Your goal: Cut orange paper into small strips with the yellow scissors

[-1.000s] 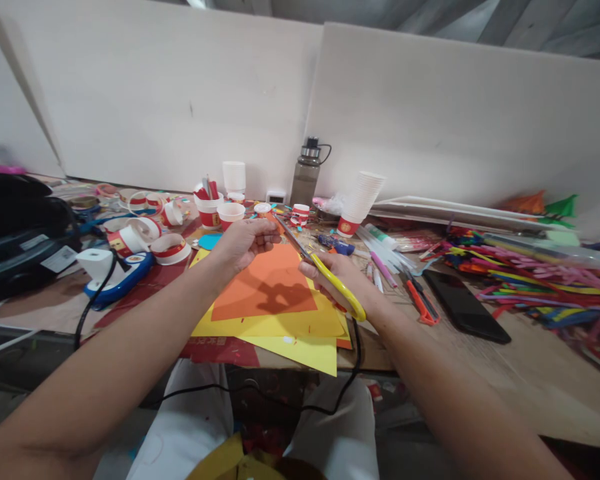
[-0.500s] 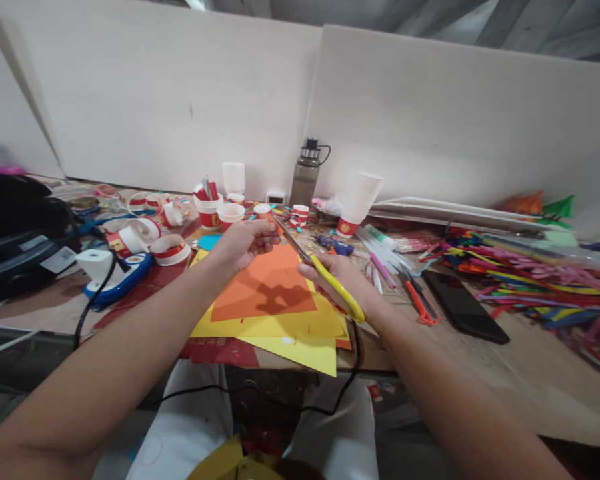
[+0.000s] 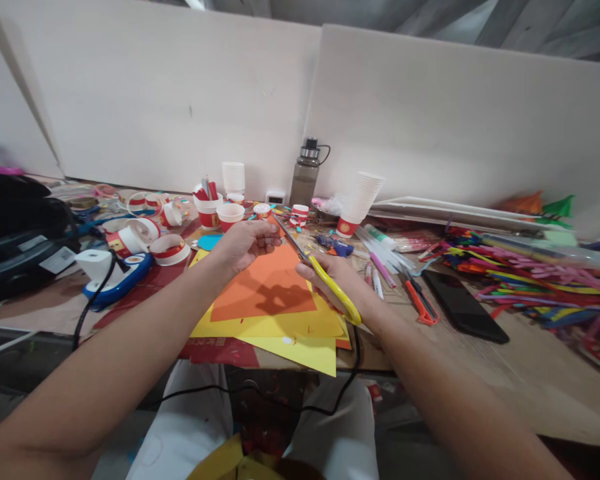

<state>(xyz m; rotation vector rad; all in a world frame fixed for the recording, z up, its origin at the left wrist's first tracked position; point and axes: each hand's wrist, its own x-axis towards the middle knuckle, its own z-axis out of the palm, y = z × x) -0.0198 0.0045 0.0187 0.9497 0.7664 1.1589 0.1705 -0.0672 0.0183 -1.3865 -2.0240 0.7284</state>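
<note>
My right hand (image 3: pixel 333 277) is closed round the yellow handles of a pair of scissors (image 3: pixel 334 288), whose blades point up and left. My left hand (image 3: pixel 247 245) pinches a small orange piece of paper (image 3: pixel 276 225) at its fingertips, beside the blade tips. Below both hands an orange sheet (image 3: pixel 260 290) lies on yellow sheets (image 3: pixel 310 353), with the shadow of the hands across it.
Cups with pens (image 3: pixel 209 212), a bottle (image 3: pixel 304 180) and a cup stack (image 3: pixel 359 203) stand at the back. To the left are cut cup rings (image 3: pixel 170 250) and a power strip (image 3: pixel 123 280); to the right, a box cutter (image 3: pixel 420 303), phone (image 3: pixel 464 307) and pipe cleaners (image 3: pixel 545 280).
The scissors and my right hand have shifted very slightly, with the handles a little further left. My left hand has hardly moved.
</note>
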